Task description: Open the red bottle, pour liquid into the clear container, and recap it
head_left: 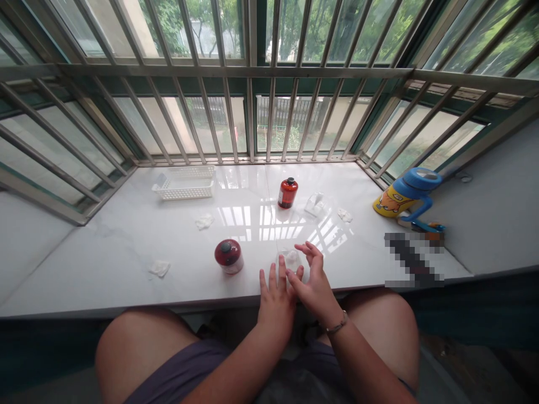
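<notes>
At the near edge of the white tabletop, my left hand (277, 300) lies palm down with its fingers spread and nothing held. My right hand (315, 283) is beside it, its fingers apart and its thumb reaching to the left hand's fingers; I see nothing in its grasp. Just beyond the fingertips sits a small clear plastic container (298, 256) with something white in it, partly hidden by the hands. A dark red bottle with a black cap (229, 258) stands left of my left hand. Farther back stands a brighter red bottle (288, 194), also black-capped.
A white perforated basket (184, 189) is at the back left. Another clear plastic piece (316, 205) lies right of the far bottle. Crumpled white pieces (204, 221) are scattered about. A blue and yellow cup (400, 193) stands at right, near a blurred-out item (415, 261). Metal bars (250, 112) border the back.
</notes>
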A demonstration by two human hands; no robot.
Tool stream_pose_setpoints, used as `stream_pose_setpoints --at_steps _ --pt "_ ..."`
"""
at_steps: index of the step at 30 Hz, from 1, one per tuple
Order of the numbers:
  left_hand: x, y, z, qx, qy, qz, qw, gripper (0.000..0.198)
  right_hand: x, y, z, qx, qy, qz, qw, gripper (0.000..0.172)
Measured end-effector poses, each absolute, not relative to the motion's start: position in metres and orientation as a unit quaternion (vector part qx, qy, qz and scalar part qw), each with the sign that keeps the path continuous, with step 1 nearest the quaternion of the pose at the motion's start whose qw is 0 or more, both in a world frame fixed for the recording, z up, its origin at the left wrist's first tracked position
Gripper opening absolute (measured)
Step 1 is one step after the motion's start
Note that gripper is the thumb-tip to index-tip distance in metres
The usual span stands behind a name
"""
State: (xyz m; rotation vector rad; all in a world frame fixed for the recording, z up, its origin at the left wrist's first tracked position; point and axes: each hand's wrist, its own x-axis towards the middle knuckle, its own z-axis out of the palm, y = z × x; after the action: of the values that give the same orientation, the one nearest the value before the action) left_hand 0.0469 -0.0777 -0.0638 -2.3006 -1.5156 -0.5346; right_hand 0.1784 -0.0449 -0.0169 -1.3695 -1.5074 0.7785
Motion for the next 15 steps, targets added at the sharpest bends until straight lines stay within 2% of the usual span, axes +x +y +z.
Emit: stream_pose_setpoints --at_steps 5,10,15 --pt "0.0471 -0.0776 -0.0647 -0.813 -0.530 -0.177 0.162 0.105 0.1790 -0.0438 -0.0177 -0.546 -0.616 0.339 0.456 0.081" --pt "0.0470 -0.0778 -0.0657 -0.811 -0.535 -0.176 0.161 0.104 0.1790 -0.0426 -0.0164 -0.572 -0.610 0.305 0.457 0.074" --pt "0.0473 -0.0774 -0.0650 -0.811 -0.536 -0.180 0.150 0.104 0.1789 -0.0416 -0.0126 -0.552 -0.631 0.323 0.439 0.080"
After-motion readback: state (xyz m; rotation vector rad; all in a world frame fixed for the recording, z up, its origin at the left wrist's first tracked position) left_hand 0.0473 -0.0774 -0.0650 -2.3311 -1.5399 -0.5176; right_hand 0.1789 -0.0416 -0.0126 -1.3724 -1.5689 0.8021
